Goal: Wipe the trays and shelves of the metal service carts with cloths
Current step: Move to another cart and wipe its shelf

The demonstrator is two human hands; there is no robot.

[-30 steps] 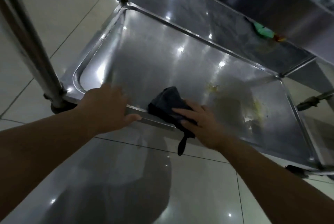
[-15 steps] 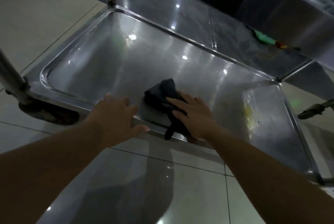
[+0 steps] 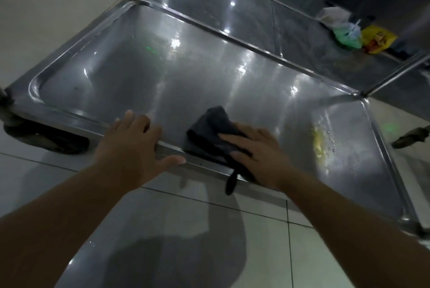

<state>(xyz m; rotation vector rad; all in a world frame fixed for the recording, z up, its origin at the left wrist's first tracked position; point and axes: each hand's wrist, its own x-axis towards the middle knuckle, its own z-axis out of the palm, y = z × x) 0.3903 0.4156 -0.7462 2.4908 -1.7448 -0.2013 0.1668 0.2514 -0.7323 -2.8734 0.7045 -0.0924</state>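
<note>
Looked only partly done. Pressed the dark cloth [image 3: 209, 129] flat on the near edge of the low tray [image 3: 81, 42] with the right hand [image 3: 258, 155], fingers [image 3: 235, 136] straight and a little apart on top, not curled round it (with one black end hanging over the rim). Rested the left hand [image 3: 132, 148] on the same front rim just beside the cloth, fingers spread, thumb along the edge, holding nothing.

Found the middle of the tray bare and shiny, maybe wiped already, though hard to tell in the dim light. Found a yellow mess [image 3: 320, 146] with wet drops on the right side, well apart from the cloth, probably next to clean. Saw nothing else in that tray.

Saw a second tray [image 3: 290, 27] behind, with a white bag [image 3: 331, 16], a green bag [image 3: 346, 37] and a yellow packet [image 3: 378, 39] bunched at its right end, so likely not wiped there yet.
</note>
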